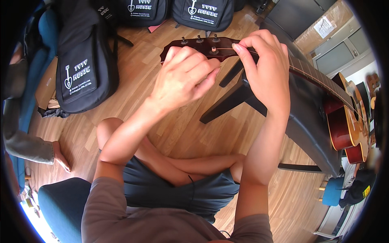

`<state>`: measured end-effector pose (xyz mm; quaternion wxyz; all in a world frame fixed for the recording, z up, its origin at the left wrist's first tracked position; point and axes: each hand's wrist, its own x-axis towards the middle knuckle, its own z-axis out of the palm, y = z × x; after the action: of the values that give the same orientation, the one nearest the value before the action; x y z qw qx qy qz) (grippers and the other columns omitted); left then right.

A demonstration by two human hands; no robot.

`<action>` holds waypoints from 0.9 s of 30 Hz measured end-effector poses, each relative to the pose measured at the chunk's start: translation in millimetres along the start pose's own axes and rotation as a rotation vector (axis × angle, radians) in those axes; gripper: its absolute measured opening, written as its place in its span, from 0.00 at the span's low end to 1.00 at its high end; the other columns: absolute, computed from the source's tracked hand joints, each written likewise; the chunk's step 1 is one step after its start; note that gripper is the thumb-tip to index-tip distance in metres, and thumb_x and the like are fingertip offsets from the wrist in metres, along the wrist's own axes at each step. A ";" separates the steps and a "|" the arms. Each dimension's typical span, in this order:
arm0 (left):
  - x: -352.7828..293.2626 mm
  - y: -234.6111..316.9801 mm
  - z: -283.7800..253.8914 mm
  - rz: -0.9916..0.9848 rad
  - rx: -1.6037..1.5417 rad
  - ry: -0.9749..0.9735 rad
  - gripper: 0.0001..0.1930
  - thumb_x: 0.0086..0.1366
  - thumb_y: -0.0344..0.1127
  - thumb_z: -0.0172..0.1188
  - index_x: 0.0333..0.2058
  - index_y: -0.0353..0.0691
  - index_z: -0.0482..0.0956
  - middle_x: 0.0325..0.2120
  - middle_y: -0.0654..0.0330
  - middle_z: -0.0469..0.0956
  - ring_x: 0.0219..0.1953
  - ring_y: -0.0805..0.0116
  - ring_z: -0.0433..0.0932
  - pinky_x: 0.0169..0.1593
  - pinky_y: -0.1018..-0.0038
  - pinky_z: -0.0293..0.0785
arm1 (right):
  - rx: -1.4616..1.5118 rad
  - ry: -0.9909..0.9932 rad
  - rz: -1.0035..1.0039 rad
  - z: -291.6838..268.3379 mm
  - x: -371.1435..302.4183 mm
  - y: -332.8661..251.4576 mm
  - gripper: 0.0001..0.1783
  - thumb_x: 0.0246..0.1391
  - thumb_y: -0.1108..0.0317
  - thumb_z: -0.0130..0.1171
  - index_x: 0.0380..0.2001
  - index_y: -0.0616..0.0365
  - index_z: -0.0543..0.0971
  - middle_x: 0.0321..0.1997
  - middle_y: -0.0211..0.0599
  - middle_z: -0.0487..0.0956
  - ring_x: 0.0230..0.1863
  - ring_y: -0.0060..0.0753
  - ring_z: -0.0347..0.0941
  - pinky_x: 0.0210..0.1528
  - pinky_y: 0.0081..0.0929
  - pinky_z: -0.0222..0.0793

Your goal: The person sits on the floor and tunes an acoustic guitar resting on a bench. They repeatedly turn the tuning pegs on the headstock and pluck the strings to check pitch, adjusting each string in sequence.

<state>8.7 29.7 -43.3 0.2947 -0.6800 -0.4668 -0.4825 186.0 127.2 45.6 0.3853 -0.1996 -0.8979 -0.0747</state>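
Observation:
An acoustic guitar (339,127) with a dark red body side lies across a black padded chair (302,125), its neck (310,75) reaching left to a dark headstock (225,43). Tuning posts line the headstock's far edge, and a nearer post (214,50) has a copper-coloured string (225,49) running from it. Thumb and forefinger of my right hand (265,60) pinch this string close to the nut. Over the headstock's near left side, my left hand (184,75) is closed with its fingers curled; whatever they grip is hidden behind the hand.
Black padded instrument bags (87,65) stand at the left and along the back. Another person's bare foot (60,158) rests on the wooden floor (81,137) at left. A blue seat (65,206) is at lower left. A cardboard box (324,26) stands at far right.

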 end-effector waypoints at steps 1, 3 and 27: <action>-1.6 1.8 2.7 -0.010 0.015 0.024 0.14 0.55 0.30 0.74 0.41 0.46 0.85 0.31 0.68 0.77 0.35 0.67 0.75 0.44 0.67 0.67 | 0.001 -0.002 0.000 0.0 0.1 -0.5 0.09 0.62 0.61 0.67 0.33 0.55 0.83 0.38 0.29 0.80 0.43 0.39 0.74 0.50 0.38 0.63; -2.5 7.1 2.3 -0.051 0.010 -0.014 0.15 0.55 0.29 0.74 0.43 0.47 0.86 0.31 0.69 0.77 0.36 0.66 0.75 0.45 0.67 0.67 | -0.003 -0.006 0.003 -0.7 -0.1 -0.7 0.09 0.62 0.61 0.67 0.33 0.55 0.83 0.39 0.29 0.80 0.43 0.39 0.74 0.51 0.38 0.63; -2.2 3.1 5.3 -0.044 0.002 0.051 0.12 0.56 0.33 0.75 0.35 0.46 0.81 0.34 0.68 0.77 0.37 0.66 0.76 0.46 0.66 0.67 | -0.002 -0.032 0.014 -3.7 2.8 -4.7 0.08 0.62 0.63 0.67 0.33 0.56 0.83 0.39 0.31 0.79 0.44 0.40 0.74 0.50 0.38 0.63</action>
<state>13.4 32.3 -47.2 0.2966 -0.6569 -0.4745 -0.5054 184.7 122.7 50.3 0.3713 -0.2073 -0.9024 -0.0695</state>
